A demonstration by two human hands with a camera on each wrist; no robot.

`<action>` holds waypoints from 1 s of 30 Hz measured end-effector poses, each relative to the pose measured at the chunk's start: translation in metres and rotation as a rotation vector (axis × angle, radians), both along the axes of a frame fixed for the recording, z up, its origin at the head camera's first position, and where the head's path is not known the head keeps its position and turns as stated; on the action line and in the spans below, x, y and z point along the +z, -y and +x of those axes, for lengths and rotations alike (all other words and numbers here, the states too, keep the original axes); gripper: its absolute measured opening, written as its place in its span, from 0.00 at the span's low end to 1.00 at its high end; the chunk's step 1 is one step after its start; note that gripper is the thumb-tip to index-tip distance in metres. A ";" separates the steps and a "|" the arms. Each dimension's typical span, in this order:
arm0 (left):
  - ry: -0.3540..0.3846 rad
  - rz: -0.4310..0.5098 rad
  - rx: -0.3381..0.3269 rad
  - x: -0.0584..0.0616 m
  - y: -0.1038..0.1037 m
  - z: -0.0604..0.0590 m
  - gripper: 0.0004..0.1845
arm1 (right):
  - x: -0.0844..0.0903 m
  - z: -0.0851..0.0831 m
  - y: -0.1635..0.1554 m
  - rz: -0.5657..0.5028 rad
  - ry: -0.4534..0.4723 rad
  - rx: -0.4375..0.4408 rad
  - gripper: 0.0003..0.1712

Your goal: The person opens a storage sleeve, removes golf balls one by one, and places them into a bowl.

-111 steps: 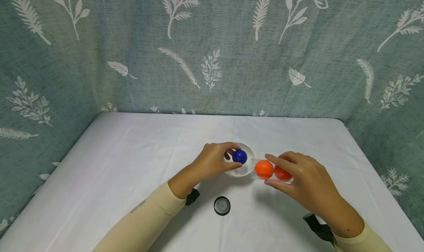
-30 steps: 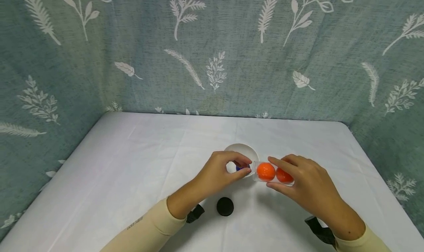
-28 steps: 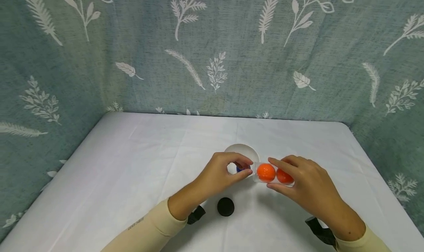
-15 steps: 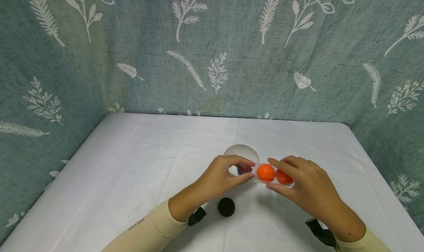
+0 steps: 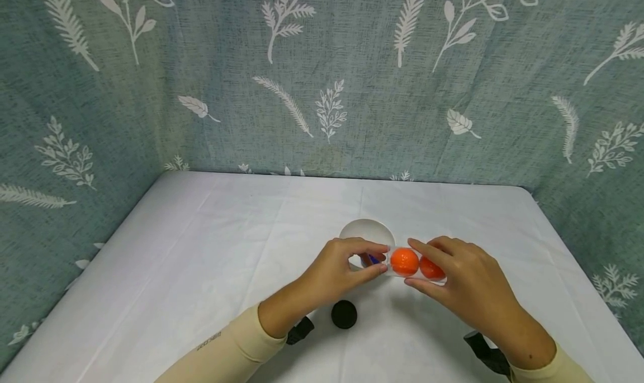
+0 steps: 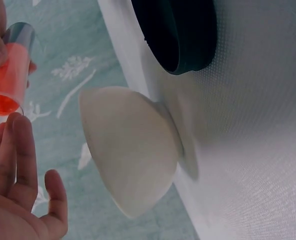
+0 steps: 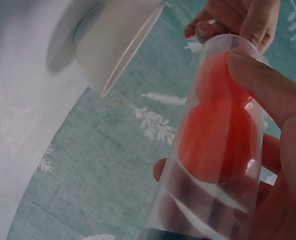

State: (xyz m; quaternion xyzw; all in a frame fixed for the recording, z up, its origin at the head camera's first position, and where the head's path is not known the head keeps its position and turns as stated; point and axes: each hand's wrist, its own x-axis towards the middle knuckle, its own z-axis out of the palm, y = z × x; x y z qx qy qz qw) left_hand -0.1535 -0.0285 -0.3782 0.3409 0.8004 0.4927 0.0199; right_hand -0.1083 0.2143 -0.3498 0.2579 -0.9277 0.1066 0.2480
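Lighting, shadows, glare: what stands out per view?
Head: bright, soft shadow on the white tablecloth near the right hand; left wrist: dimmer, black cap almost without detail, shadow beside the white bowl; right wrist: also dim, small glints on the clear tube.

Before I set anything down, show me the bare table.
The widest bare patch of table lies left of the bowl, between the left sleeve and the curtain. Smaller ones lie behind the bowl and right of the right grip. The bowl's near side is crowded: left grip, tube, and the lid just nearer.
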 end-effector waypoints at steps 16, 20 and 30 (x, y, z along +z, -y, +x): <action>0.017 -0.017 -0.017 0.002 0.000 0.000 0.16 | 0.001 0.002 -0.002 0.010 -0.019 0.024 0.43; 0.020 -0.012 -0.013 0.002 0.001 0.000 0.15 | 0.002 0.002 -0.002 0.007 -0.017 0.022 0.43; 0.062 0.005 -0.018 0.001 0.003 -0.001 0.15 | 0.003 0.002 -0.002 0.004 -0.001 0.021 0.42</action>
